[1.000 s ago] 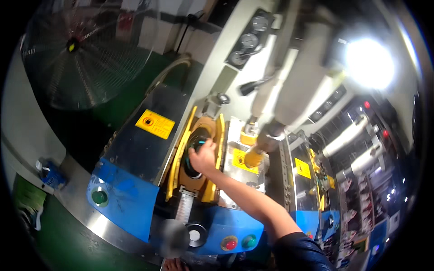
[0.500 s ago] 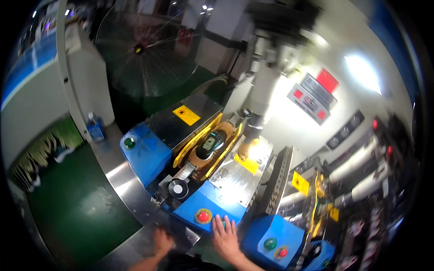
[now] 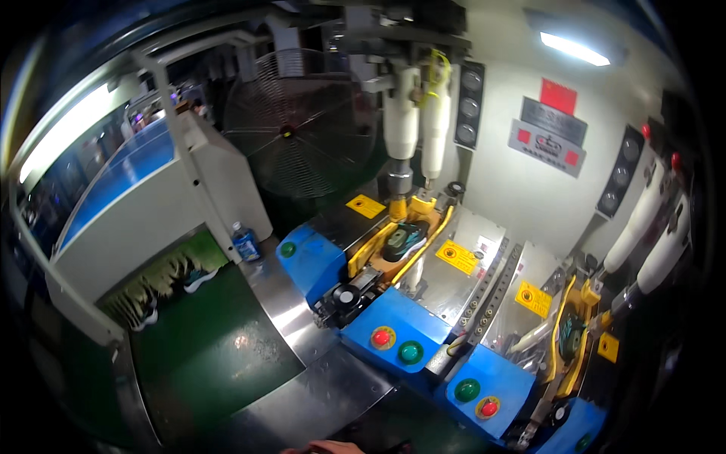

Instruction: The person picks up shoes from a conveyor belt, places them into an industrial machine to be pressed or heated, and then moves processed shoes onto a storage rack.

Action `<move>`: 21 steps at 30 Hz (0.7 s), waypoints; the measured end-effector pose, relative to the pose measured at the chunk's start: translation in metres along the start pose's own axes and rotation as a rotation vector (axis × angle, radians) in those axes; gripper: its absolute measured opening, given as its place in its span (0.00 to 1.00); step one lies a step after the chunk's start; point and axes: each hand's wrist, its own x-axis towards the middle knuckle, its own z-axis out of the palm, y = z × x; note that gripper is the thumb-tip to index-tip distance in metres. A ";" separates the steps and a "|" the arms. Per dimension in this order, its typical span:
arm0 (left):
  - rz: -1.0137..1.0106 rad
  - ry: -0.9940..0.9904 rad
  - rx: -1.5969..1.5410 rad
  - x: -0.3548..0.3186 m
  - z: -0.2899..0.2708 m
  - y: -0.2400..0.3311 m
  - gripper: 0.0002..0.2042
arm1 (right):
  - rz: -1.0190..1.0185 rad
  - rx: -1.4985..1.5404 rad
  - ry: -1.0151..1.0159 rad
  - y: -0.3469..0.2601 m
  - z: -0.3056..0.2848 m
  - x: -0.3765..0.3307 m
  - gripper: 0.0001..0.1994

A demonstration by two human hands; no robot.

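A hand (image 3: 333,447) (finger state cannot be told) is cropped at the lower edge, the green button (image 3: 411,352) having been released and the shoe (image 3: 402,240) left unhandled.

Head camera looks down over a machine (image 3: 401,314)

Of the person's body, a bare human hand (image 3: 333,447) shows as a narrow, rounded sliver with a softly curved upper outline, cropped so closely that left or right cannot be told.
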 end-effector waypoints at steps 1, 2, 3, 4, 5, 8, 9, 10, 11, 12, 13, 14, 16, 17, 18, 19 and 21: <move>-0.052 0.159 -0.069 -0.008 -0.008 0.009 0.12 | -0.007 -0.032 -0.048 0.003 0.001 0.005 0.16; -0.081 0.194 0.029 -0.011 -0.015 0.021 0.11 | -0.099 -0.133 -0.011 0.028 0.008 0.004 0.16; -0.105 0.217 0.013 -0.017 -0.018 0.007 0.11 | -0.115 -0.236 -0.110 0.031 0.007 0.007 0.15; -0.134 0.239 0.019 -0.011 -0.016 -0.009 0.12 | -0.111 -0.261 -0.083 0.038 0.012 0.011 0.15; -0.165 0.263 0.025 0.000 -0.015 -0.027 0.13 | -0.109 -0.285 -0.057 0.040 0.021 0.015 0.15; -0.015 0.272 0.198 0.059 0.014 -0.117 0.12 | 0.080 -0.197 0.006 0.032 0.050 0.037 0.16; 0.058 0.271 0.296 0.062 0.015 -0.150 0.12 | 0.145 -0.232 -0.032 0.039 0.067 0.041 0.16; 0.038 0.277 0.261 0.073 0.016 -0.150 0.12 | 0.203 -0.262 -0.027 0.037 0.076 0.046 0.16; 0.281 0.231 0.353 0.087 -0.004 -0.113 0.11 | 0.265 -0.298 -0.019 0.030 0.085 0.053 0.16; 0.501 0.214 0.471 0.097 -0.035 -0.100 0.10 | 0.267 -0.255 -0.089 0.032 0.104 0.062 0.17; 0.458 0.262 0.468 0.114 -0.058 -0.113 0.10 | 0.270 -0.274 -0.177 0.026 0.123 0.074 0.18; 0.352 0.424 0.203 0.132 -0.082 -0.130 0.10 | 0.293 -0.250 -0.265 0.030 0.149 0.096 0.19; 0.150 0.521 -0.004 0.162 -0.144 -0.134 0.11 | 0.353 -0.258 -0.399 0.045 0.192 0.142 0.19; 0.082 0.533 0.055 0.170 -0.163 -0.146 0.13 | 0.396 -0.273 -0.490 0.057 0.209 0.165 0.20; 0.014 0.535 0.104 0.180 -0.179 -0.159 0.15 | 0.445 -0.302 -0.570 0.070 0.220 0.185 0.21; 0.029 0.645 0.172 0.211 -0.193 -0.194 0.17 | 0.368 -0.344 -0.597 0.076 0.235 0.217 0.20; 0.036 0.714 0.245 0.252 -0.217 -0.208 0.19 | 0.307 -0.371 -0.633 0.077 0.256 0.287 0.23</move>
